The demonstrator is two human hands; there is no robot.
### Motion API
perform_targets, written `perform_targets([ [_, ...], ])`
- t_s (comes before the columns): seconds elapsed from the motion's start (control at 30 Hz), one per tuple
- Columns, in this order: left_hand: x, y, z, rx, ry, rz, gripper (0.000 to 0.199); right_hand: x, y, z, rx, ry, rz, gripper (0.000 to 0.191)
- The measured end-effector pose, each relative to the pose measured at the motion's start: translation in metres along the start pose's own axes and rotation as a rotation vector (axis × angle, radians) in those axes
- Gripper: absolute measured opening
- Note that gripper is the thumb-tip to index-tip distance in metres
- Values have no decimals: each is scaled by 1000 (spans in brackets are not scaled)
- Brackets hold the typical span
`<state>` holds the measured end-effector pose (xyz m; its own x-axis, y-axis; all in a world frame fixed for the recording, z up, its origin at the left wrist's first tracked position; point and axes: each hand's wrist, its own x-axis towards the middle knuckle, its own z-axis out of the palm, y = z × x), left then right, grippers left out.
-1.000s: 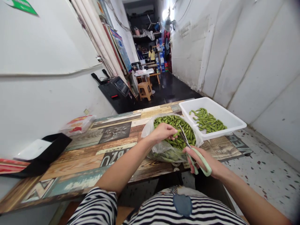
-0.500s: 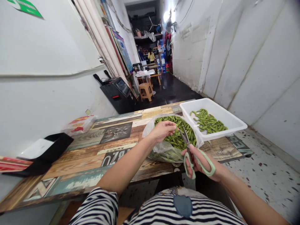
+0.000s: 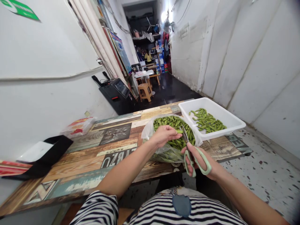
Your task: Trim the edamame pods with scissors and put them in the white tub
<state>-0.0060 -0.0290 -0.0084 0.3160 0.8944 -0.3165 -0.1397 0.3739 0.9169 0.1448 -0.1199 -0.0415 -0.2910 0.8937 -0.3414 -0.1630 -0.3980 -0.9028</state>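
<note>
Between the fingertips of my left hand (image 3: 164,135) is a green pod (image 3: 179,131), held above an open plastic bag (image 3: 161,153) full of green pods. My right hand (image 3: 203,162) grips scissors (image 3: 194,156) by their pale green handles. The scissor blades are a little apart, their tips close to the pod in my left hand. Right of the bag, a white tray (image 3: 231,122) holds several loose green pods (image 3: 208,121), mostly in its left and middle part.
The wood-patterned table (image 3: 93,156) bears a red and clear plastic package (image 3: 78,126) and a black strap-like item (image 3: 50,153) at left. Beyond it are a black machine (image 3: 114,93), a tan stool (image 3: 144,92) and a person in yellow (image 3: 148,57) far back.
My left hand has shifted slightly right and down, and the pod in its fingers shows more clearly beside the blades. The view has moved slightly.
</note>
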Motion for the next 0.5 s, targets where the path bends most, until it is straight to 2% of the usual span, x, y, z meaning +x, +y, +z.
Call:
perform_targets([
  [0.17, 6, 6, -4, 18, 27, 13, 18, -1, 3, -2, -1, 12, 77, 46],
  [0.3, 26, 13, -5, 43, 96, 34, 11, -7, 5, -9, 127, 29, 51, 45],
  [0.4, 44, 11, 4, 409, 65, 60, 3, -14, 5, -17, 191, 81, 5, 45],
  [0.5, 56, 2, 21, 940, -22, 196, 11, -19, 5, -26, 198, 110, -38, 44],
])
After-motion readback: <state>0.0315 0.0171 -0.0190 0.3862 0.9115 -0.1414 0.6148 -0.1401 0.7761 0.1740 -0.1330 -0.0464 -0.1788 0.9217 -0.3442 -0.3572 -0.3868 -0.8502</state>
